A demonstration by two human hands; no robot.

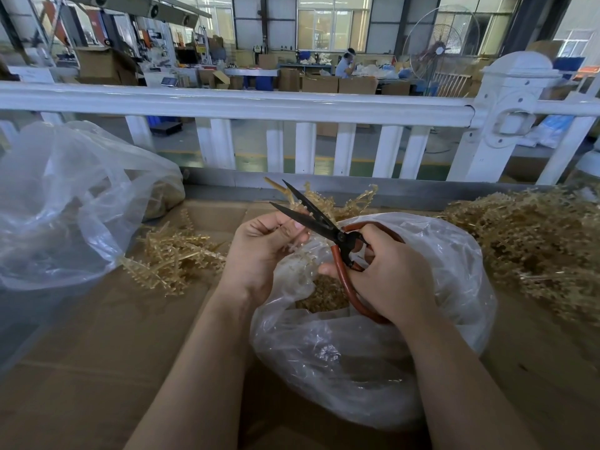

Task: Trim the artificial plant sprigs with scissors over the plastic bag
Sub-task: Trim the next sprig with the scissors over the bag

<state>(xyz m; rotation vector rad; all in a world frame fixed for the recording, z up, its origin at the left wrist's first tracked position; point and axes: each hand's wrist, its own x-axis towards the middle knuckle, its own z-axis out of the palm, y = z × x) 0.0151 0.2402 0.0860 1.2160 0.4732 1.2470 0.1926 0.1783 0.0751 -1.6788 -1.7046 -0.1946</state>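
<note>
My left hand (259, 251) grips a tan artificial sprig (328, 199) that sticks up and away above the clear plastic bag (448, 254). My right hand (389, 274) holds scissors (311, 216) by their red-brown loop handles. The black blades stand apart around the sprig's stem, just above my left fingers. Tan cuttings (324, 295) lie inside the bag's mouth, under both hands.
A small pile of tan sprigs (175, 254) lies left of my hands on the cardboard surface (97, 336). A large heap of sprigs (535, 241) fills the right side. Another big clear bag (58, 203) sits at the left. A white railing (259, 105) runs behind.
</note>
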